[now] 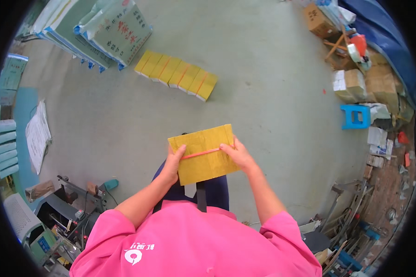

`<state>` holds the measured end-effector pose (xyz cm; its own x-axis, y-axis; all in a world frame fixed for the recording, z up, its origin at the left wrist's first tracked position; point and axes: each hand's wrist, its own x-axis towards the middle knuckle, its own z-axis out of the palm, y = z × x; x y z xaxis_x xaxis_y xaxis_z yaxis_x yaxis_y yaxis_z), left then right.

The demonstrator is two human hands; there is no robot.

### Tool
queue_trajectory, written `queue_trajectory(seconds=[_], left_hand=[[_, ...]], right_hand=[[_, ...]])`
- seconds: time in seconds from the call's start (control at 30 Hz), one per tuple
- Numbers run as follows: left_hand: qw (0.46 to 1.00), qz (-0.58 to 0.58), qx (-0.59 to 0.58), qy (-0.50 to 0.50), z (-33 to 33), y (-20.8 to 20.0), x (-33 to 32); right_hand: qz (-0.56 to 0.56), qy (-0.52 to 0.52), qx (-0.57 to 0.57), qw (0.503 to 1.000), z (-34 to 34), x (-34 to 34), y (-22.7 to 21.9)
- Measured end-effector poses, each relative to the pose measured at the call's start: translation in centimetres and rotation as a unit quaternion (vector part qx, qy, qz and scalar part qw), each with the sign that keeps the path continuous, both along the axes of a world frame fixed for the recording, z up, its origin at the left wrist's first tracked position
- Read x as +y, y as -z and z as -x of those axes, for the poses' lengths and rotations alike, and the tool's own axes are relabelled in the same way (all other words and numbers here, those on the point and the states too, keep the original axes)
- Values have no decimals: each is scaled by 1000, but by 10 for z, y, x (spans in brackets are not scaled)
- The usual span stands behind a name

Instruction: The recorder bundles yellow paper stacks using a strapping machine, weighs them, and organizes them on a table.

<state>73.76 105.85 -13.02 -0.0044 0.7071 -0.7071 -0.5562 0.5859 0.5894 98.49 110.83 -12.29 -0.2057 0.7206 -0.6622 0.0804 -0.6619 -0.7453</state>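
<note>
In front of my body I hold up a yellow paper bundle, flat and rectangular, with a red band around its middle. My left hand grips its left edge, the thumb lying on the upper face next to the band. At the right edge my right hand has hold of it the same way, thumb at the band's other end. The fingers under the bundle are hidden. Farther off on the floor, several similar yellow bundles stand side by side in a slanting row, some showing red bands and white lower sides.
Large printed sacks stand upright at the far left. White sheets and a stack of pale packs lie nearer on that side. A blue stool and cardboard boxes line the right. Machinery sits at the near left.
</note>
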Motion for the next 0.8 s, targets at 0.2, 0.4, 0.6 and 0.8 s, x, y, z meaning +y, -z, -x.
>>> queue_trajectory(seconds=[0.2,0.4,0.6,0.8], left_hand=[[995,90,-8,40,-50,106,71],[978,182,-99,16,-119,263,139],[964,190,-134,-128,-196,431,183],[974,145,-108,-134,-211,536,263]], right_hand=[[83,-77,-24,993,-48,111,99],[66,-210,-118,968,-97,229,273],[85,-323,-175,926,-130,312,432],[71,-355,-129,923,-113,417,516]])
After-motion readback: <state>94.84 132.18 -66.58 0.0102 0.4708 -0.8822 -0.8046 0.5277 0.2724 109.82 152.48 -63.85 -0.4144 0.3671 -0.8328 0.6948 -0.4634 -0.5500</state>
